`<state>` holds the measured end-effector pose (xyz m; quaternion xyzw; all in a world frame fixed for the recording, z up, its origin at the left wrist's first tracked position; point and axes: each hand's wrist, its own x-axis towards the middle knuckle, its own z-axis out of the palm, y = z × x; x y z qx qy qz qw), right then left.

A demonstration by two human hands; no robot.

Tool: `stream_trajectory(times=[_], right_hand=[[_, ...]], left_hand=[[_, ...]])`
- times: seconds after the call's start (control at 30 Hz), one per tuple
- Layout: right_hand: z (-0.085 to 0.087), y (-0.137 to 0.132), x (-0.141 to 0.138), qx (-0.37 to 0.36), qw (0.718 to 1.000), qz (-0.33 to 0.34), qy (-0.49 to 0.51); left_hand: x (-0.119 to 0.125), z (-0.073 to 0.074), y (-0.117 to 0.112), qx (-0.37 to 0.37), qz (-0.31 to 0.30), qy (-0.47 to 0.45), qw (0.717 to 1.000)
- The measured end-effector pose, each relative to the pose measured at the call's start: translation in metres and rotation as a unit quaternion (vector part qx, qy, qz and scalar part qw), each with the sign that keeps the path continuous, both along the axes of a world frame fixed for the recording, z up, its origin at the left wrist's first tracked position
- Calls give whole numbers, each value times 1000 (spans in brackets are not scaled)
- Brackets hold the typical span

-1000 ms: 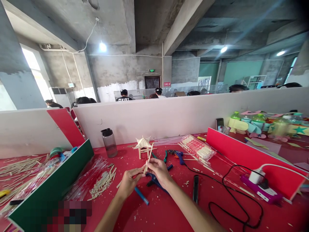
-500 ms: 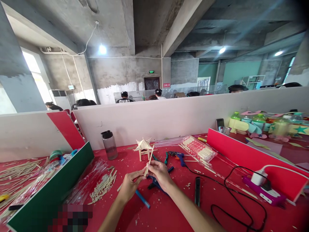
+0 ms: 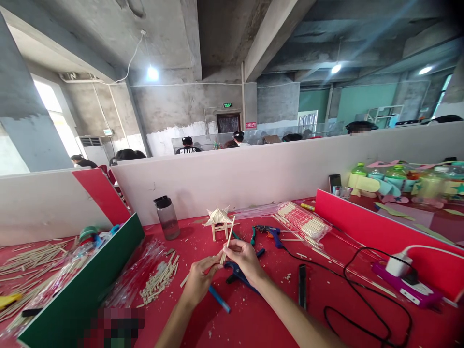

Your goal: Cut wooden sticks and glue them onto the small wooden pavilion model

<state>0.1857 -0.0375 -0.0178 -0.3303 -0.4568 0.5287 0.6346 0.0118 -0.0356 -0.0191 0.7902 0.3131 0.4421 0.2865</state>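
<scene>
Both of my hands meet over the red table, pinching wooden sticks (image 3: 230,233) that tilt up between the fingers. My left hand (image 3: 202,274) grips them low down, and my right hand (image 3: 243,258) holds them from the right; how many sticks there are I cannot tell. Just behind stands a small pavilion model (image 3: 218,221) built of sticks. Under my right hand lies a blue-handled tool (image 3: 242,278), partly hidden by it. A blue pen-like rod (image 3: 220,299) rests below my left hand. Cut stick pieces (image 3: 161,282) are heaped to the left.
A water bottle (image 3: 167,218) stands back left. Behind the hands lies a blue glue gun (image 3: 272,234), its cord running toward a purple power strip (image 3: 406,286). Packed sticks (image 3: 303,221) lie back right. A black utility knife (image 3: 302,285) is right of my forearm. Green (image 3: 87,285) and red (image 3: 380,237) dividers flank the workspace.
The whole view has shifted slightly, so things on the table appear a little further right. Both hands keep their hold on the sticks, with almost no change in pose.
</scene>
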Motion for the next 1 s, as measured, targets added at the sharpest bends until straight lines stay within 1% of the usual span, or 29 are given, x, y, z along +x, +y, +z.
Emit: stream_trajectory(times=[0.1,0.27,0.4,0.53,0.67,0.8,0.93,1.0], right_hand=[[-3,3,1,10,1000,-9,-13],[-8,4,2,11,1000,-22,-15],[-6,2,1,18,999,-25,-8],[-4,1,1,49,997,-41,-46],[-6,2,2,77,992,-45,-89],[-4,-1,8,113,977,-51,-171],[3,-4,14,158,947,-77,-270],[5,-5,17,175,934,-81,-300]], left_hand=[[1,4,-4,-17,13,15,1000],[6,10,-9,-76,29,15,997],[12,11,-11,-107,34,-18,994],[17,11,-12,-141,26,-68,987],[18,12,-12,-167,11,-83,982],[17,12,-11,-177,19,-67,982],[17,11,-13,-180,0,-48,982],[18,10,-14,-181,-5,-47,982]])
